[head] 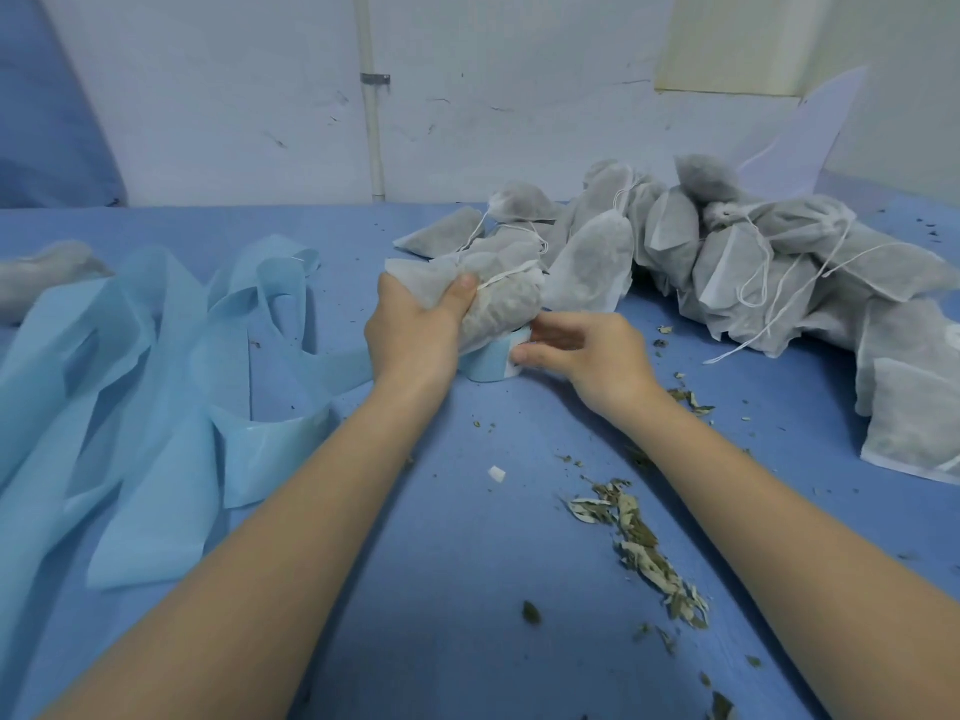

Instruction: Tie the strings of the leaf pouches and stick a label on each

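Grey-white pouches (727,252), seemingly pale-blue strips (156,381)

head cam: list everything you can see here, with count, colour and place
held pouch: one, grey-white, table centre, in the left hand's grip
label roll: one, light blue with white labels, under the held pouch
pouch pile: many, too overlapped to count, grey-white with white strings, right and back of the table
lone pouch: one, grey-white, far left edge
backing strip: long tangled loops, light blue, left of the table
loose leaves: scattered, dull green, front right
paper scrap: one, white, table centre
table cover: one, blue
pipe: one, white, on the back wall
left hand: grips the held pouch
right hand: fingers at the label roll
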### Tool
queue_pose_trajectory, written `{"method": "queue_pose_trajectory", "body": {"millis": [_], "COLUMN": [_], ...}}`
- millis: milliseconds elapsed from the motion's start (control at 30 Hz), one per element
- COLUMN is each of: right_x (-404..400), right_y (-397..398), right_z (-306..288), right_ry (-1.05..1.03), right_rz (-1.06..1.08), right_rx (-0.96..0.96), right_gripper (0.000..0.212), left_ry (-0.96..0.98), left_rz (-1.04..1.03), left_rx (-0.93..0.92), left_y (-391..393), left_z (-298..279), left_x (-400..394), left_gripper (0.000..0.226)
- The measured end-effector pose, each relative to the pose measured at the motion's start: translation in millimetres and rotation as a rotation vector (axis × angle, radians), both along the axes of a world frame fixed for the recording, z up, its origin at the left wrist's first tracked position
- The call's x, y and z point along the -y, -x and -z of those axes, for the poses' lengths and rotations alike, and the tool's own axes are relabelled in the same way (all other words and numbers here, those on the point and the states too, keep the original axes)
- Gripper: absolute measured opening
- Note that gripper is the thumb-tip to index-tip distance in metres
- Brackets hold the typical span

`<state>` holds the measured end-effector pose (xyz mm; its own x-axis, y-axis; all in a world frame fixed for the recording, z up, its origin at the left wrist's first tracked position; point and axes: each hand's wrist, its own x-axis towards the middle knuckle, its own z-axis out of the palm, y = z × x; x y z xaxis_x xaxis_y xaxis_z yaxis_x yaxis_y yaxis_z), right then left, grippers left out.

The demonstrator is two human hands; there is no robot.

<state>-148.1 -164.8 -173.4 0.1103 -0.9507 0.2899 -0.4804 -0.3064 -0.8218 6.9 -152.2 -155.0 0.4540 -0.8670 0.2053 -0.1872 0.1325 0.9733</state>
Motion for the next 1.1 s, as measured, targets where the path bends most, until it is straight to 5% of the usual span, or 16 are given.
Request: {"method": "queue_pose_trajectory", "body": {"millis": [333,567,800,1100], "right_x": [-3.5,-13.7,-28.8,-39.7], "right_y": [0.3,-4.0,-13.2,-8.8], "right_z": [0.6,0.0,1.1,-13.6], "right_ry": [0.024,0.074,0.115,0.095], "right_rz": [0.145,0.202,0.092,-0.005], "right_rx": [0.105,-0.046,-0.23,-0.239], "right_gripper": [0.019,0.02,0.022,0.022], "left_ry": [0.037,0.045,0.054,0.157], "left_rz": [0.01,-0.022,-0.042,-0.014], "left_rx": [0.039,0.046,0.069,0.047], "left_y": [1.0,4.6,6.4,1.0], "left_z": [1.6,2.5,2.5,-2.4], "left_x": [-0.8,-1.6,-1.2,-3.3], "left_gripper": [0.037,0.04,0.037,0.035]}}
